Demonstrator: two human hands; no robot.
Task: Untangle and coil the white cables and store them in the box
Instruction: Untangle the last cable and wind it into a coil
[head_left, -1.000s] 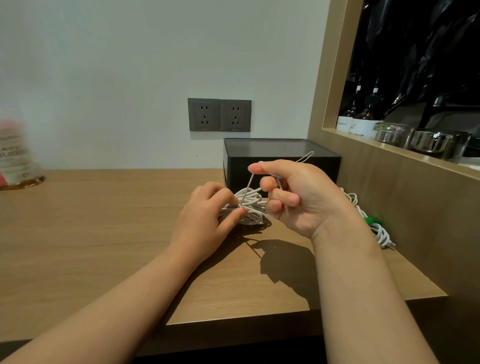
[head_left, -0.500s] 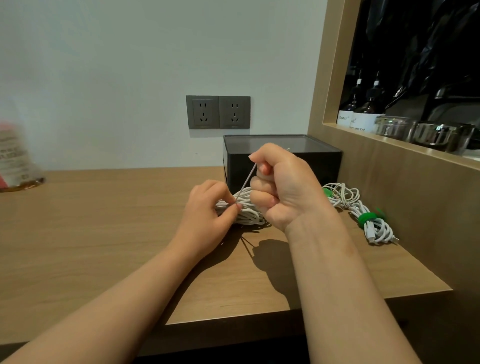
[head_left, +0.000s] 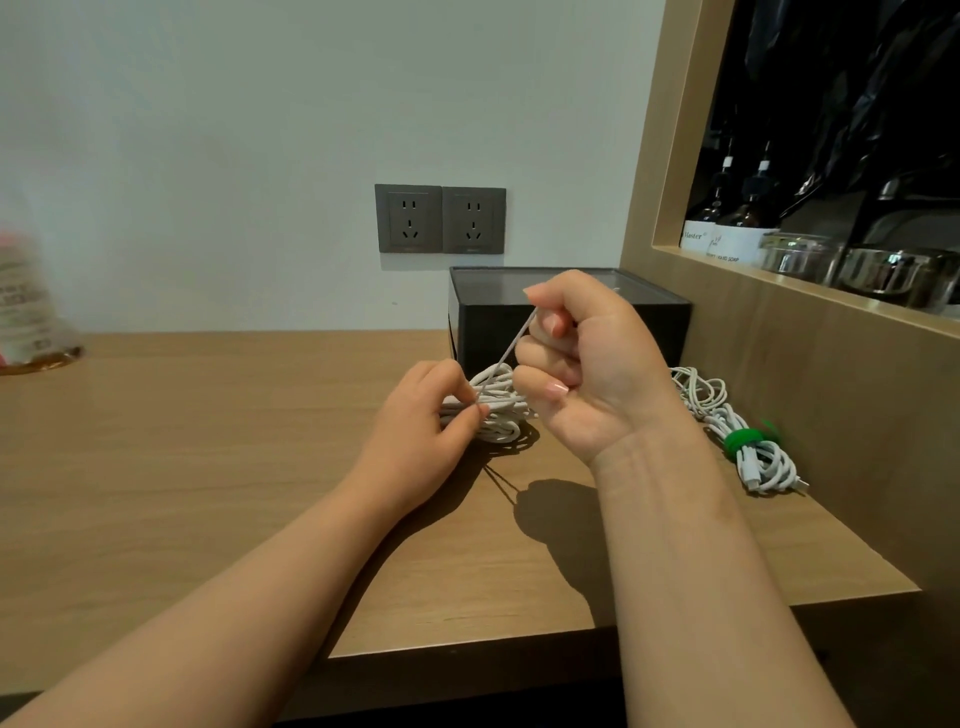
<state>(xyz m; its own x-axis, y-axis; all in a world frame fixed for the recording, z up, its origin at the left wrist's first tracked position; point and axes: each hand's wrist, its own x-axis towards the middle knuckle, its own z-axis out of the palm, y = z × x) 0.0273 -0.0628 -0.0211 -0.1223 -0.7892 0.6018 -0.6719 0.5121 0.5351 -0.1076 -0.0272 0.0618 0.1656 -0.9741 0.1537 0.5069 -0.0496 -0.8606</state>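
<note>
A tangle of white cable (head_left: 498, 415) lies on the wooden table (head_left: 208, 467) in front of the black box (head_left: 519, 322). My left hand (head_left: 421, 431) pinches the tangle at its left side. My right hand (head_left: 587, 364) is raised above it, fingers curled round one strand (head_left: 511, 348) that runs taut down to the tangle. More white cable (head_left: 701, 395) trails along the right wall, ending in a coil bound with a green tie (head_left: 748, 441).
Two grey wall sockets (head_left: 440, 219) sit above the box. At the right, a wooden shelf frame (head_left: 779, 322) holds dark bottles (head_left: 727, 218) and glass jars (head_left: 893, 270). A blurred container (head_left: 26, 317) stands at the far left of the table.
My right hand closed from a loose pinch with a loop into a fist round the strand and moved closer to the tangle. The left hand kept its place on the cable.
</note>
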